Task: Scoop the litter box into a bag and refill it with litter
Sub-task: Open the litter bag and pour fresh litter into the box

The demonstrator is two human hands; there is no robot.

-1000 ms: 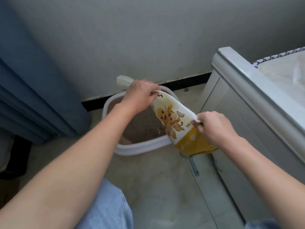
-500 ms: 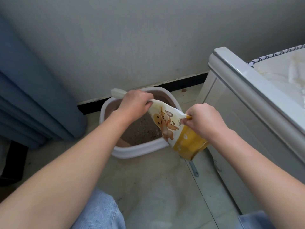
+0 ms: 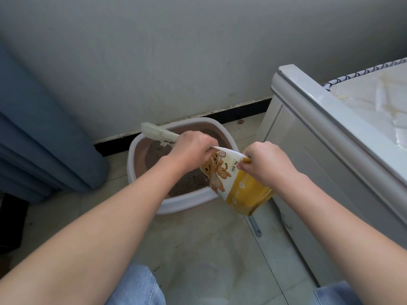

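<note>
Pale tiled floor (image 3: 209,249), open near me; white oval litter box (image 3: 180,204) at the grey wall (image 3: 198,51), white cabinet (image 3: 308,150) close on its right. My left hand (image 3: 191,148) and right hand (image 3: 266,161) pinch the top of the yellow-and-white litter bag (image 3: 240,188), above the box's near rim.

White above and mustard yellow below on the bag (image 3: 237,186), with an orange cartoon cat striped in brown and small dark lettering. Pale lilac-white on the box (image 3: 182,204) rim, dusty pink on its inner wall, speckled grey-brown for the litter (image 3: 189,183). Milky, half-clear white for the scoop (image 3: 154,131). Plain grey-white on the wall (image 3: 198,51), black along the skirting (image 3: 242,110). Deep blue in vertical folds on the curtain (image 3: 44,139). Mottled beige on the floor (image 3: 209,249). Off-white on the cabinet (image 3: 319,161). White quilting with yellowish stains on the mattress (image 3: 374,95), blue-and-white rope trim at its edge. Faded blue on the jeans (image 3: 136,287).
</note>
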